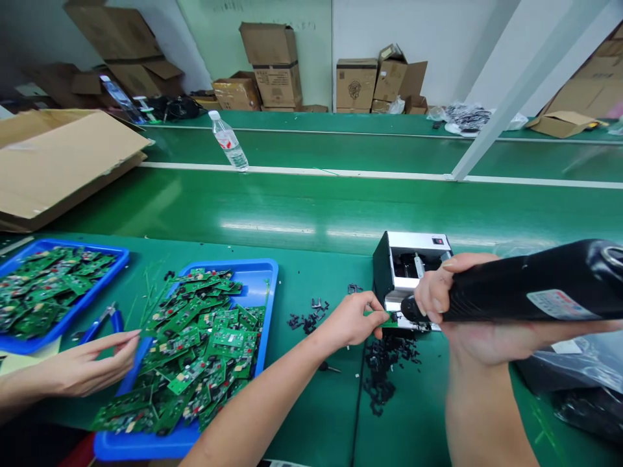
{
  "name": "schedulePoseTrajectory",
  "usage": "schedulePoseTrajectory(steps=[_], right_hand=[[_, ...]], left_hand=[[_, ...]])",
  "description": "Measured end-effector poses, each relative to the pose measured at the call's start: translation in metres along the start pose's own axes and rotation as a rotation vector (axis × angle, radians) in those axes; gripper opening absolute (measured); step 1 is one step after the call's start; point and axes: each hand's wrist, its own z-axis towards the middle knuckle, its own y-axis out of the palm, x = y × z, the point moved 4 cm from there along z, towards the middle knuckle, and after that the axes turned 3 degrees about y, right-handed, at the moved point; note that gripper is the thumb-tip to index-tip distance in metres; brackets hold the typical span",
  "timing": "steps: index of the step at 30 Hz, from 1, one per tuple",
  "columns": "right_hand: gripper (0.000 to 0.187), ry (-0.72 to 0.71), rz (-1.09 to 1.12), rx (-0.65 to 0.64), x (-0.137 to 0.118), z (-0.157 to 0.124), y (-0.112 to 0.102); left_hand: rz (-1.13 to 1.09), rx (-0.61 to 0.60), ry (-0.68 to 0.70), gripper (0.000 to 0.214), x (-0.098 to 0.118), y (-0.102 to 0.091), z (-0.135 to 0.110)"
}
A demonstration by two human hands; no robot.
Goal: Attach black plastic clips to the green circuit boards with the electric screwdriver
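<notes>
My right hand point(467, 311) is wrapped around a thick black electric screwdriver point(516, 288), held almost level, its nose pointing left. Between the thumb and fingers of my left hand point(357, 319) is the edge of a small green circuit board point(393, 318). The board lies at the front of a silver and black screw feeder point(413, 259), right by the screwdriver's nose. My right hand hides part of the feeder, and the screwdriver's tip cannot be made out clearly. Small black plastic parts point(382, 370) lie heaped just below the board.
A blue tray point(270, 305) full of circuit boards stands left of my forearm; another blue tray point(97, 311) is farther left. A co-worker's hand point(102, 366) reaches in beside blue-handled cutters point(100, 324). A water bottle point(228, 143) and cardboard box point(73, 159) are behind.
</notes>
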Motion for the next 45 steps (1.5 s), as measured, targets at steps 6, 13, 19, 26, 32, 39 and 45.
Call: schedulePoseTrajectory(steps=[6, 13, 19, 26, 32, 39, 45], right_hand=[[0.077, -0.017, 0.036, 0.021, 0.005, -0.002, -0.002], [0.082, 0.056, 0.016, -0.029, 0.012, 0.001, 0.001], [0.077, 0.043, 0.089, -0.107, 0.019, 0.002, 0.002], [0.086, -0.104, 0.108, -0.245, 0.026, 0.005, 0.003], [0.082, -0.101, -0.003, -0.147, 0.004, -0.007, -0.018], [0.087, -0.157, -0.102, -0.084, -0.003, -0.018, -0.038], [0.091, -0.116, -0.049, -0.021, 0.016, -0.019, -0.044]], left_hand=[[-0.004, -0.011, 0.0, 0.026, -0.002, 0.0, 0.001], [0.006, -0.017, 0.009, 0.026, -0.002, 0.0, 0.001], [0.028, -0.005, 0.022, 0.023, -0.001, -0.001, 0.001], [0.031, 0.009, 0.023, 0.021, -0.002, 0.0, 0.001], [0.051, 0.007, -0.012, 0.022, 0.0, 0.0, 0.0], [0.062, 0.018, 0.008, 0.021, -0.001, -0.001, 0.001], [0.041, 0.026, 0.011, 0.021, -0.004, 0.001, 0.001]])
